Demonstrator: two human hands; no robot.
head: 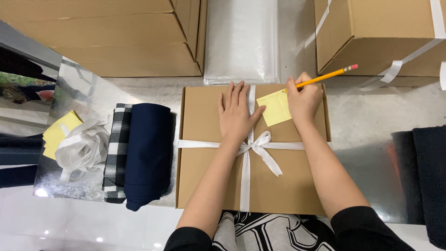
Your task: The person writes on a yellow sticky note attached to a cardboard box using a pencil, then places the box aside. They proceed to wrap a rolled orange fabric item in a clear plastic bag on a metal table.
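1. Metal-topped table (362,139): our work surface, grey and shiny, with white floor tiles at its near edge.
2. Flat cardboard box (204,181): it lies nearest us at the table's middle, tied crosswise with a white ribbon (245,186) knotted in a bow at its centre.
3. Our left hand (237,116): it lies flat on the lid just left of the ribbon, fingers straight and slightly spread, thumb touching the edge of a yellow sticky note (275,108).
4. Our right hand (304,100): its fingers are curled, pinching a yellow pencil (327,75) whose tip meets the note's upper corner; the pink eraser end points up and right.
5. Left of the box: a folded navy cloth (147,153) beside a black-and-white checked cloth (116,153), then a loose ribbon bundle (81,148) and a pad of yellow notes (58,132).
6. Farthest away: large brown cartons (116,37) and a stack of clear plastic sheeting (241,42).
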